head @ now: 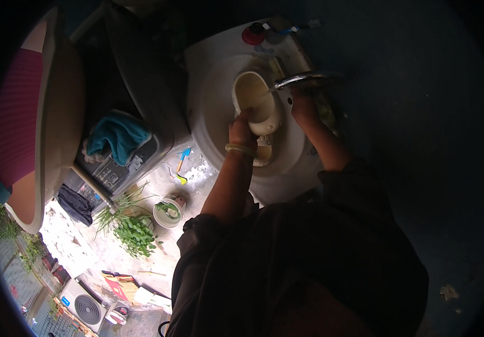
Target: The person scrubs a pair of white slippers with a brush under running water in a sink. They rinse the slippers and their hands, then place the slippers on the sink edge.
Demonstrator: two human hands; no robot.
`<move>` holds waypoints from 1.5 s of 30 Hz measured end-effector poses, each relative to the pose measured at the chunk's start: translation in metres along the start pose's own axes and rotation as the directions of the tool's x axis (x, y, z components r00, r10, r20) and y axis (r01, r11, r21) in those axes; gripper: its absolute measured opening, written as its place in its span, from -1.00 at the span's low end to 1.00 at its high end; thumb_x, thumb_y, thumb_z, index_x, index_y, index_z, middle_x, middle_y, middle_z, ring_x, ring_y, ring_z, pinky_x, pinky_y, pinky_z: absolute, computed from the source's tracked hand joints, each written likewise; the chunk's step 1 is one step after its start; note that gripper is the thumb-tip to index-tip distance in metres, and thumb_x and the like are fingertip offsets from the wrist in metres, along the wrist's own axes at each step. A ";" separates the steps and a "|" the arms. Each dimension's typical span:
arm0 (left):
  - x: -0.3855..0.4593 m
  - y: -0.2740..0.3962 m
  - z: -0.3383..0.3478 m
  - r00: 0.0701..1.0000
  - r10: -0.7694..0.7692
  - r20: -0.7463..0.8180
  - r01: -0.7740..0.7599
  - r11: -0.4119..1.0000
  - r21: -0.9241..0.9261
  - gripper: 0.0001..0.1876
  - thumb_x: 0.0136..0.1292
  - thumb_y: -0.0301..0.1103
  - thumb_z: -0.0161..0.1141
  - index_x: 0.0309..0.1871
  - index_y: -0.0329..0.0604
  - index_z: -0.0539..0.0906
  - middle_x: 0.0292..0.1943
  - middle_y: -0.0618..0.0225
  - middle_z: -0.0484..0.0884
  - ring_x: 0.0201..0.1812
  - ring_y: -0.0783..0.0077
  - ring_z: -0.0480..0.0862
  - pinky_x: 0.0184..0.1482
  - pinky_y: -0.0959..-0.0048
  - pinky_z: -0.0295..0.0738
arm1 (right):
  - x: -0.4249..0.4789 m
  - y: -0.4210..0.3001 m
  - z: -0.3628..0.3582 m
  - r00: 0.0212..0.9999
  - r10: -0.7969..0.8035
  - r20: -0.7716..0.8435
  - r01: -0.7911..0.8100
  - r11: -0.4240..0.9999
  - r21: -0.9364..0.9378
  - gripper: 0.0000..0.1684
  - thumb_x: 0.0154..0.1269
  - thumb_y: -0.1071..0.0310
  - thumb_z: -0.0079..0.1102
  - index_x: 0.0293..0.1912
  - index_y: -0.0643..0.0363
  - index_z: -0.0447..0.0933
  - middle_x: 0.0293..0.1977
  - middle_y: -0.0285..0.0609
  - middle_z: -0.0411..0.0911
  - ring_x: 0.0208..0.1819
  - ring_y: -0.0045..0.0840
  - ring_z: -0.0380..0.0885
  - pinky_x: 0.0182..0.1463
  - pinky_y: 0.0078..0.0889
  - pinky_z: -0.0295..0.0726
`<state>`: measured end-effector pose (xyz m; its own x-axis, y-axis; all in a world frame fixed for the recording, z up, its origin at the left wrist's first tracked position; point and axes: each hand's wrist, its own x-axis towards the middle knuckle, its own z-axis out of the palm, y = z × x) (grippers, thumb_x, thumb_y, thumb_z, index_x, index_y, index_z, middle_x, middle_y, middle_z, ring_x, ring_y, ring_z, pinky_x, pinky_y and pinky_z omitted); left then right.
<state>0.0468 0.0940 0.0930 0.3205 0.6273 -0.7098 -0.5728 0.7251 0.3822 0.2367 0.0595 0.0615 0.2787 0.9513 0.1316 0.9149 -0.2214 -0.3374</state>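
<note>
My left hand (243, 128) grips a cream-coloured clog (253, 90) by its side, with the thumb at its opening. The clog is held over the basin of a white washbasin (273, 187), beneath the spout of a chrome tap (300, 78). What looks like a short run of water leaves the spout toward the clog. A second pale clog (263, 152) lies in the basin, partly hidden by my left hand and the first clog. My right hand (304, 110) is at the tap's base; its fingers are in shadow behind the spout, so their grip is unclear.
A red-based object (253, 34) and a blue-handled brush (291, 30) lie on the basin's far rim. Left of the basin, a teal cloth (117, 135) rests on a dark appliance (162, 122). Potted plants (134, 236) and a white bucket (167, 214) stand on the floor.
</note>
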 end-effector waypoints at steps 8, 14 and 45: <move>0.000 -0.004 -0.003 0.991 0.135 -0.011 -0.133 0.983 0.126 -0.57 0.08 -0.43 0.17 0.05 -0.36 0.43 -0.14 0.14 0.56 -0.19 0.25 0.61 -0.26 0.39 0.57 | 0.001 -0.003 -0.004 1.000 -0.018 0.024 0.017 1.000 0.007 -0.25 -0.10 0.66 0.02 0.20 0.26 0.19 -0.25 0.14 0.51 -0.27 -0.04 0.51 -0.21 -0.08 0.49; -0.004 -0.018 0.009 0.934 0.352 0.069 -0.356 0.887 0.294 -0.39 -0.03 -0.59 0.20 0.17 -0.13 0.32 -0.06 0.27 0.53 -0.11 0.31 0.55 -0.14 0.44 0.51 | 0.001 0.006 0.001 0.999 -0.052 0.012 0.052 0.999 0.006 -0.37 -0.02 0.63 0.03 0.14 0.27 0.25 -0.23 0.14 0.50 -0.23 -0.04 0.50 -0.17 -0.09 0.47; -0.030 0.026 -0.111 0.595 0.776 0.208 -0.490 0.145 0.860 -0.22 -0.07 -0.54 0.16 0.32 -0.19 0.17 0.20 0.07 0.37 0.20 0.16 0.39 0.22 0.36 0.25 | -0.079 -0.021 0.070 0.954 0.096 0.283 -0.281 0.609 0.742 -0.55 0.23 0.46 -0.01 0.13 0.28 0.31 0.00 -0.01 0.44 0.06 -0.39 0.41 0.07 -0.38 0.37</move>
<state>-0.0613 0.0622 0.0584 -0.0968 0.9953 -0.0027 0.4084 0.0422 0.9118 0.1753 0.0035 -0.0068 0.2714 0.9473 -0.1701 0.2627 -0.2430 -0.9338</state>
